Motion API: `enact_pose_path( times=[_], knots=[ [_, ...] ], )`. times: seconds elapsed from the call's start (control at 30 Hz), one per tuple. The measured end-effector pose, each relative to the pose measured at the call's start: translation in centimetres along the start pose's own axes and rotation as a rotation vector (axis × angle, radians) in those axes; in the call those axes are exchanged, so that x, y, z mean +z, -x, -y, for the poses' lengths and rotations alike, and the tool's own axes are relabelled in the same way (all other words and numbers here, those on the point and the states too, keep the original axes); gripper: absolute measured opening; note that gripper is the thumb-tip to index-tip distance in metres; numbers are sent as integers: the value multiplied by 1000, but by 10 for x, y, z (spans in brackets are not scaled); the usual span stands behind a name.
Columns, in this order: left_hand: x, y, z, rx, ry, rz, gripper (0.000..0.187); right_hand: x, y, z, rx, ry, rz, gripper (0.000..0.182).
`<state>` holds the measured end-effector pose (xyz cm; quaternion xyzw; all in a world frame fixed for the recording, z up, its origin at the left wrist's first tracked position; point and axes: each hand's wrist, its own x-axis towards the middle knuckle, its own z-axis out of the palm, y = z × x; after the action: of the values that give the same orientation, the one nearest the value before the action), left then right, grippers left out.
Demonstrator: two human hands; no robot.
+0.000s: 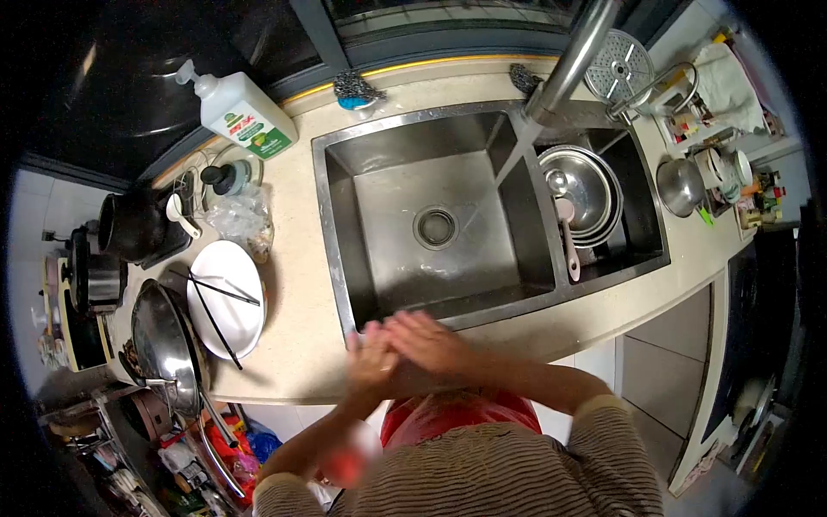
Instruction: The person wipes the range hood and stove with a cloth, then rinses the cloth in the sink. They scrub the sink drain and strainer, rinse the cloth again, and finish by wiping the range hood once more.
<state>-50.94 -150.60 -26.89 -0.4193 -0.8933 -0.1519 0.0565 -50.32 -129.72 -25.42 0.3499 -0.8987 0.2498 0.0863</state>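
My left hand [372,362] and my right hand [424,343] are close together at the front rim of the steel sink [439,323]. The fingers of my right hand stretch over toward my left hand, and the two meet or overlap near the fingertips. Both hands look slightly blurred, with fingers extended and no object visible in them. Behind them the large basin holds nothing but its round drain [435,227]. In the smaller basin on the right are nested steel bowls [586,194] and a pink-handled ladle [569,246].
A white plate [226,302] with black chopsticks [215,320] lies left of the sink, beside a lidded pan [164,345]. A pump bottle [245,116] stands at the back left. The faucet [573,65] rises behind the sink. A metal bowl [680,187] is at right.
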Motion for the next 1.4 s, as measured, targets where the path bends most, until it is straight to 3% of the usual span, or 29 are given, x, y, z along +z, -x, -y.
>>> enact_pose_path(
  times=[0.07, 0.13, 0.2, 0.3, 0.37, 0.47, 0.57, 0.67, 0.77, 0.87, 0.93, 1.03, 1.17, 1.27, 1.33, 1.4],
  knots=[
    [-37, 11, 16, -147, -22, 193, 17, 23, -31, 17, -34, -72, 25, 51],
    [-46, 17, 21, -97, 12, 180, 18, 23, -32, 19, -24, -164, 43, 48],
    [-13, 10, 11, 65, 38, 92, 20, 2, -4, 7, -31, -101, 57, 44],
    [-10, -56, -37, 274, 320, 54, 25, -54, 61, -9, 115, -102, 69, 36],
    [37, -89, -68, 314, 388, 114, 33, -86, 96, -24, 199, -13, 51, 34],
    [36, -151, -121, 204, 544, 324, 40, -105, 137, -50, 407, 67, 45, 26],
    [44, -176, -147, 287, 537, 157, 35, -133, 158, -65, 330, 252, 89, 24],
    [60, -196, -159, 43, 739, 183, 28, -151, 159, -84, 261, 333, 259, 20],
    [80, -229, -143, -88, 652, -20, 25, -142, 122, -128, 293, 336, 131, 17],
    [89, -268, -129, -240, 703, -227, 25, -153, 80, -177, 334, 301, 194, 16],
    [92, -308, -118, -295, 626, -295, 22, -139, 72, -231, 237, 317, -82, 22],
    [100, -375, -89, -430, 605, -343, 20, -151, 35, -290, 245, 231, -270, 22],
    [78, -411, -106, -513, 381, -334, 25, -165, 28, -309, 396, 43, -271, 23],
    [79, -433, -123, -118, 298, -423, 30, -199, 59, -328, 383, 124, -515, 22],
    [95, -468, -132, 37, 263, -437, 30, -220, 78, -359, 420, 244, -571, 26],
    [129, -509, -133, 19, 4, -246, 38, -218, 88, -412, 581, 277, -349, 31]
  ],
)
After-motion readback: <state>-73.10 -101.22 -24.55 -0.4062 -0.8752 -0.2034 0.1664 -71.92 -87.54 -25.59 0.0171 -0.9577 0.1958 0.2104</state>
